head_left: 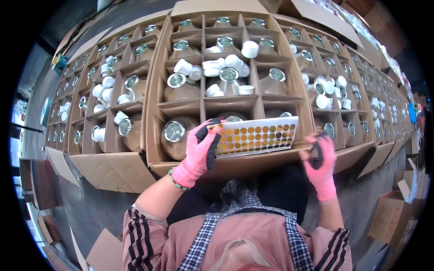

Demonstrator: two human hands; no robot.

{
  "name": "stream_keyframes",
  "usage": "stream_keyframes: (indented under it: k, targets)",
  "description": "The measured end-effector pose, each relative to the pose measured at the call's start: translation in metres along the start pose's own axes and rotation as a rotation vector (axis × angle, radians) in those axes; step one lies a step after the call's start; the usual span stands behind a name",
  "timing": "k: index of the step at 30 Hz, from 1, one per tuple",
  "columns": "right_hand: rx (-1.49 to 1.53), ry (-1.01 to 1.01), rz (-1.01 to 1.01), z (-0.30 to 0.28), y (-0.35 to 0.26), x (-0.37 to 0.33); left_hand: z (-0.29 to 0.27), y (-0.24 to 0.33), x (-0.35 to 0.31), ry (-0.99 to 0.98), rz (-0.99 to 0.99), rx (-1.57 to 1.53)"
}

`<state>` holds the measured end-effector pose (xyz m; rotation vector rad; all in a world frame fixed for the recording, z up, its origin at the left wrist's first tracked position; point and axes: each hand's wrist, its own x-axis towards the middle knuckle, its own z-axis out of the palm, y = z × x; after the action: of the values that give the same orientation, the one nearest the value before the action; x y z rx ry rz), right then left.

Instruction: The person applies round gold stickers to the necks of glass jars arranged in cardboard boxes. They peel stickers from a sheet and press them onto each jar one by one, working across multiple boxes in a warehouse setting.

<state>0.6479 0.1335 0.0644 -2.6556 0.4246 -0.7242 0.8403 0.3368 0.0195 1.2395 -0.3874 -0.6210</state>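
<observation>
My left hand [201, 147], in a pink glove with black fingers and bare fingertips, grips the left end of a white sheet of round gold stickers [255, 136]. The sheet is tilted over the near edge of an open cardboard box. Apart from the sheet's right end is my right hand [320, 160], gloved alike, its thumb and fingers curled into a pinch and somewhat blurred; whatever is between them cannot be made out. Clear glass jars [175, 132] stand in the box's compartments, mouths up. White caps [229, 63] lie among them.
Cardboard dividers [203, 83] separate the jars. Similar boxes of jars and caps stand in a row to the left [110, 162] and right [355, 156], flaps folded out. More cartons [391, 217] sit on the grey floor at the lower right.
</observation>
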Motion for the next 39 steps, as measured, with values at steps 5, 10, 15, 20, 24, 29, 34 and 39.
stream_keyframes:
  k: [5, 10, 15, 20, 24, 29, 34, 39]
  targets:
    - [0.059, 0.055, -0.175, -0.021, -0.055, 0.016, 0.013, -0.003, 0.0, -0.2, 0.034, 0.121]
    - [-0.09, -0.192, -0.213, 0.013, -0.076, 0.038, 0.026, -0.002, -0.01, -0.387, 0.176, 0.258]
    - [-0.089, -0.125, -0.237, 0.015, -0.089, 0.039, 0.02, 0.002, -0.011, -0.46, 0.325, 0.314]
    - [-0.084, -0.066, -0.345, 0.023, -0.095, 0.037, 0.019, 0.002, -0.017, -0.438, 0.277, 0.216]
    - [-0.109, -0.031, -0.371, 0.022, -0.099, 0.031, 0.02, 0.01, -0.02, -0.451, 0.178, 0.169]
    - [-0.12, -0.026, -0.413, 0.024, -0.093, 0.026, 0.023, 0.009, -0.027, -0.419, 0.071, 0.107]
    - [0.194, -0.135, -0.247, -0.003, -0.082, 0.026, 0.025, -0.003, -0.026, -0.422, -0.173, -0.04]
    - [0.259, -0.08, 0.109, -0.02, -0.04, 0.051, 0.03, -0.016, -0.037, -0.614, -0.318, -0.034]
